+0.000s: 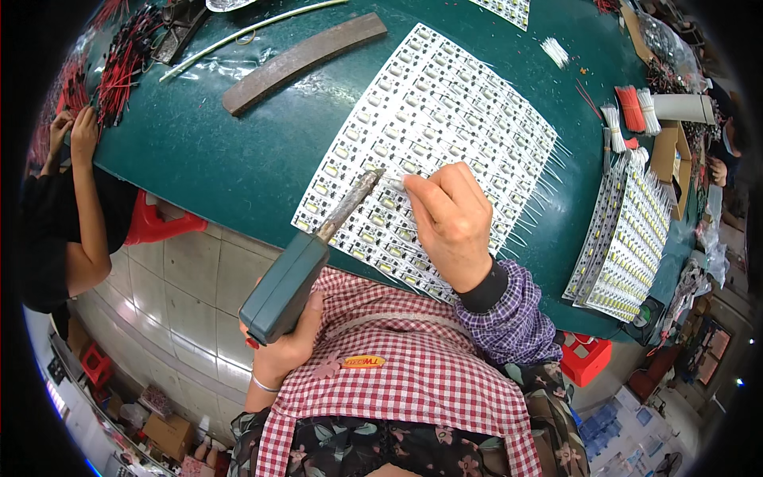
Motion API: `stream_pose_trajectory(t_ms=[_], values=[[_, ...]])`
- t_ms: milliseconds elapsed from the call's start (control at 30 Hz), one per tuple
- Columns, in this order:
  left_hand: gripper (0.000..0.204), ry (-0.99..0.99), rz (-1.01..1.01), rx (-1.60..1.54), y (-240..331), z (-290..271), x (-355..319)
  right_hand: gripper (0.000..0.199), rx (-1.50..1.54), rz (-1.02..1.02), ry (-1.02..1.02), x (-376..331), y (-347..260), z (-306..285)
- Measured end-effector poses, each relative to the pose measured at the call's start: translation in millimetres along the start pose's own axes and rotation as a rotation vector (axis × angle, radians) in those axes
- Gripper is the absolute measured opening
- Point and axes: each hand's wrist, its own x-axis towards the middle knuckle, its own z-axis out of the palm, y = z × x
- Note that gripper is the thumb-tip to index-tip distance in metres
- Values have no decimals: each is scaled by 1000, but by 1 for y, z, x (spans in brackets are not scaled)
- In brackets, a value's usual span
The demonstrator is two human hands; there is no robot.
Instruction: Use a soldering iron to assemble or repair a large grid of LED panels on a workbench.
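Note:
My left hand (294, 342) is wrapped round the dark green handle of a soldering gun (286, 282). Its long, worn metal barrel slants up and to the right, with the tip over a white panel of small circuit boards (453, 103). Just right of that tip, my right hand (455, 226) has thumb and forefinger pinched on a thin white wire (393, 182), mostly hidden by the fingers. The panel lies flat on the green table, covered in rows of small components with yellowish rectangles. Thin white wires stick out along its right edge.
A curved metal bar (306, 63) lies beyond the panel. At right are stacked panels (628, 238), bundled red wires (630, 109) and a cardboard box (672, 163). Across the left corner, another person's hands (82, 135) handle red and black wires. A red stool (586, 358) stands by the table.

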Motion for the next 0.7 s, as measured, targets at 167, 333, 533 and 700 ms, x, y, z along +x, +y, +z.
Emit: stream_pose_trajectory(t_ms=[167, 333, 533, 700], values=[[16, 12, -63, -79, 10, 1, -1, 23, 6, -13, 27, 1, 1, 1], [14, -13, -96, -89, 15, -1, -1, 17, 1, -10, 12, -1, 2, 2], [18, -17, -24, -72, 14, 0, -1, 18, -18, -10, 13, -2, 1, -1], [18, 37, -127, -142, 10, -2, -3, 20, -46, 10, 25, -3, -13, -21]])
